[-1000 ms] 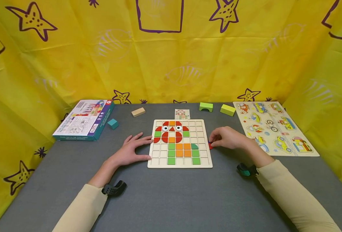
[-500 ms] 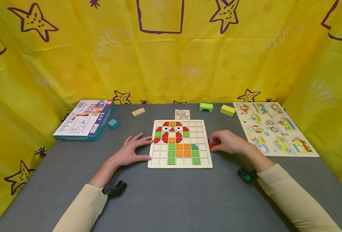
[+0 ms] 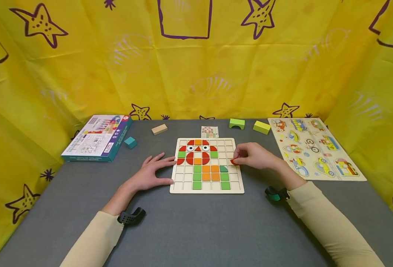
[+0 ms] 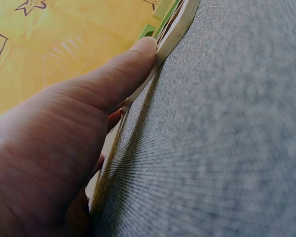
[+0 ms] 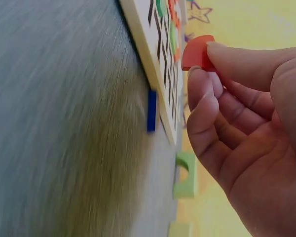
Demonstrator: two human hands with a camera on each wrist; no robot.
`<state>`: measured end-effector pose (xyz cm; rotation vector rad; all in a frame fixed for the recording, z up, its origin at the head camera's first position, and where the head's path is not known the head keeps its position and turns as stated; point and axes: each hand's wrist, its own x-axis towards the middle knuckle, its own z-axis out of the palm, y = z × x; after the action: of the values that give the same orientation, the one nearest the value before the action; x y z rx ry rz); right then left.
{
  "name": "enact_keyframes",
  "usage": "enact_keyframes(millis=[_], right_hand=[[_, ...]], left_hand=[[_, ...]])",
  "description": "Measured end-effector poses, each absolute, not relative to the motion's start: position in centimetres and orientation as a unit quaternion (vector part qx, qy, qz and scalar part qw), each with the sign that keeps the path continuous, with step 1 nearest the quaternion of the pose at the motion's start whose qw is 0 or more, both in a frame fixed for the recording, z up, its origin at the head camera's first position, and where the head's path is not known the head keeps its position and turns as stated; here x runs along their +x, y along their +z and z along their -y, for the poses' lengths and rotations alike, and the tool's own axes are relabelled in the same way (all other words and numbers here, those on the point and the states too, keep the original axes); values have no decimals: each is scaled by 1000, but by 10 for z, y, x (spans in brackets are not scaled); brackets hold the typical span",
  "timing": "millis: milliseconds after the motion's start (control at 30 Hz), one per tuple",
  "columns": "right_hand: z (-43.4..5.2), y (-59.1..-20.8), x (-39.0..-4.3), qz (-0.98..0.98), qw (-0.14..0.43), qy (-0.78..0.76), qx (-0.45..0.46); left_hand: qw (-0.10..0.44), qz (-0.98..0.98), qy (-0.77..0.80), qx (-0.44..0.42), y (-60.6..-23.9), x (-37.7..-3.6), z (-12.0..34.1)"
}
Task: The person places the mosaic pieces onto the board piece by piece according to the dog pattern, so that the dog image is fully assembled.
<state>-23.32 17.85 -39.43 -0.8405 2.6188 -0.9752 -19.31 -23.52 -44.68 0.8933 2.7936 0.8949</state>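
Observation:
The right hand (image 3: 257, 156) pinches a red quarter-circle tile (image 5: 197, 53) between thumb and fingertips, over the right side of a wooden grid board (image 3: 184, 177). Red, orange and green tiles on the board form a bird-like picture with two round eye tiles (image 3: 205, 148). A teal quarter-circle tile (image 3: 223, 169) sits right of the orange squares. In the right wrist view a blue tile (image 5: 151, 111) lies on the table against the board's edge. The left hand (image 3: 147, 173) has its fingers spread, with thumb and fingertips at the board's left edge.
Behind the board lies a small picture card (image 3: 209, 131). A green arch block (image 3: 237, 123), a yellow-green block (image 3: 261, 127), a natural wood block (image 3: 159, 129) and a teal block (image 3: 130, 142) stand around it. A box (image 3: 96, 139) is at left, a vehicle puzzle board (image 3: 316, 148) at right.
The right hand has lifted the red tile from beside the board's right edge and moved it left over the board. The left hand has stayed in place.

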Motion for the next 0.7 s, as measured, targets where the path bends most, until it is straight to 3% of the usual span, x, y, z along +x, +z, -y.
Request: enact_keyframes(millis=[333, 700], right_hand=[[-130, -403, -250, -887, 130, -331, -295], [-107, -403, -254, -904, 126, -280, -299]], left_hand=[[42, -911, 293, 288, -445, -193, 235], [37, -911, 292, 290, -446, -193, 235]])
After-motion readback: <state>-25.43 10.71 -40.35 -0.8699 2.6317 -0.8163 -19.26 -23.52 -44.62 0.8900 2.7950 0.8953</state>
